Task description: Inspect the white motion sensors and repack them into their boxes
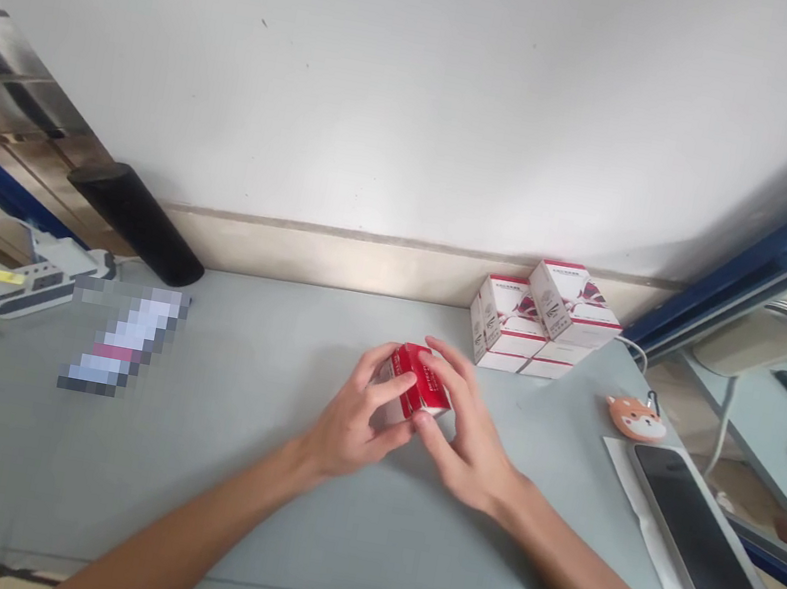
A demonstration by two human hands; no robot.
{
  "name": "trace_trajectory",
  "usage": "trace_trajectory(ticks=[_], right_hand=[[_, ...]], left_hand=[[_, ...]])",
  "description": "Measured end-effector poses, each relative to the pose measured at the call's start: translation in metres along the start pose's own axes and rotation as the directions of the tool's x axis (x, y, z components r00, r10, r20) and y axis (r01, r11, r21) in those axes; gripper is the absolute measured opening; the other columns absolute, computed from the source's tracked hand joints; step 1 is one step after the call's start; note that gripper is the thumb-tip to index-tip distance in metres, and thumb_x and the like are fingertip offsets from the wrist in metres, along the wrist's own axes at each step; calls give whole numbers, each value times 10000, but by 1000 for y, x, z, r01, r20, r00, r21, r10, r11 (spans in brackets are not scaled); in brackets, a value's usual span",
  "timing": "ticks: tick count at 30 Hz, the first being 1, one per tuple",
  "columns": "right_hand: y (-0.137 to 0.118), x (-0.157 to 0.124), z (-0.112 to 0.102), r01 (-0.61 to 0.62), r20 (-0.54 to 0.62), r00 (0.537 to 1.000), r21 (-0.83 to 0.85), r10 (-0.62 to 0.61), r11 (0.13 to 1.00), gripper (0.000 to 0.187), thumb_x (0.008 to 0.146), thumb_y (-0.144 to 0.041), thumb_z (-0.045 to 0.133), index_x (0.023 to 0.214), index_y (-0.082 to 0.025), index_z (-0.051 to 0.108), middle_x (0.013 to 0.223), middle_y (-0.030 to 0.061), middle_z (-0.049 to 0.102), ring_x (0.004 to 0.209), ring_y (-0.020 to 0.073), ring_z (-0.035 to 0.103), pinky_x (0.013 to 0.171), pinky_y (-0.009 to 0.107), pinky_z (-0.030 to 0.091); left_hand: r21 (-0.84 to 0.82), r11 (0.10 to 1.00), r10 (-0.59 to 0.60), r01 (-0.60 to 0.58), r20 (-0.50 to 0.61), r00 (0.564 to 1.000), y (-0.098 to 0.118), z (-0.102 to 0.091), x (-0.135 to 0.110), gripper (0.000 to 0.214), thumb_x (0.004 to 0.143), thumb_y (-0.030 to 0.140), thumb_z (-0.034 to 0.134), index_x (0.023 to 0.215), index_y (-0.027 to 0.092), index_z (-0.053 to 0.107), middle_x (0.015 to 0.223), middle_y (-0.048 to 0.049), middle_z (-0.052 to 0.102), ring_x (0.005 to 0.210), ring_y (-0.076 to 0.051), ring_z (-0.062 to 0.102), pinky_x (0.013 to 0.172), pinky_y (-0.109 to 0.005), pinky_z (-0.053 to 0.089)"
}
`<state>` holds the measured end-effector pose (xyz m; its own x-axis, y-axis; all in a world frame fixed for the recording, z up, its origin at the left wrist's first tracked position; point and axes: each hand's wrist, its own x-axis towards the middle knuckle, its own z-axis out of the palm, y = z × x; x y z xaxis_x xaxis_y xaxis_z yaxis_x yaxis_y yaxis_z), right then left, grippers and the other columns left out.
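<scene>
On the left of the grey table [237,358], a white power strip [54,275] and a black cylinder [140,219] are seen. In the middle, a small red-and-white cardboard box [429,391] is gripped between the bare left hand [351,424] and the bare right hand [477,446], its contact with the table hidden. On the right, white cardboard boxes with dark-red edges [540,326] are stacked near the white wall [430,88], and an orange animal-faced case [637,419] is placed near a black-screened phone [698,531] laid on a white sheet [640,503].

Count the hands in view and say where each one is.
2: left hand at the red box's left, right hand at its right.
</scene>
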<state>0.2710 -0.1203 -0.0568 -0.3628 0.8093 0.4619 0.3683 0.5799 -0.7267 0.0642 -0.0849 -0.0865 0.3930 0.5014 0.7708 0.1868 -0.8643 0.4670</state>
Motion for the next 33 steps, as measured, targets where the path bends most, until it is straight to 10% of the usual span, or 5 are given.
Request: trace_trajectory(ticks=[13, 27, 33], right_hand=[[3, 1, -3, 143, -65, 988, -8, -143, 990, 403, 1071, -273, 552, 1457, -380, 601, 1526, 108, 470, 1433, 308, 542, 1172, 584, 522], [-5, 6, -7, 154, 30, 988, -142, -151, 978, 448, 1076, -287, 540, 1507, -399, 584, 1533, 109, 473, 1337, 296, 599, 1080, 548, 586], [12, 1, 5, -73, 122, 990, -2, 73, 997, 985, 990, -440, 710, 1718, -388, 48, 1729, 189, 155, 1425, 337, 562, 1098, 559, 574]], left_hand=[[-42, 990, -130, 136, 122, 984, 0, -1, -4, 436, 1036, 359, 631, 1459, 285, 557, 1529, -159, 452, 1293, -309, 622, 1098, -518, 559], [-161, 971, -190, 175, -83, 978, -23, 5, -15, 437, 937, 613, 693, 1193, 283, 565, 1371, -120, 585, 1252, -309, 648, 1033, -553, 568], [-223, 847, -525, 482, -213, 824, -16, 11, -5, 402, 1067, 613, 436, 1286, 278, 474, 1277, -111, 687, 1106, -253, 734, 904, -421, 617]])
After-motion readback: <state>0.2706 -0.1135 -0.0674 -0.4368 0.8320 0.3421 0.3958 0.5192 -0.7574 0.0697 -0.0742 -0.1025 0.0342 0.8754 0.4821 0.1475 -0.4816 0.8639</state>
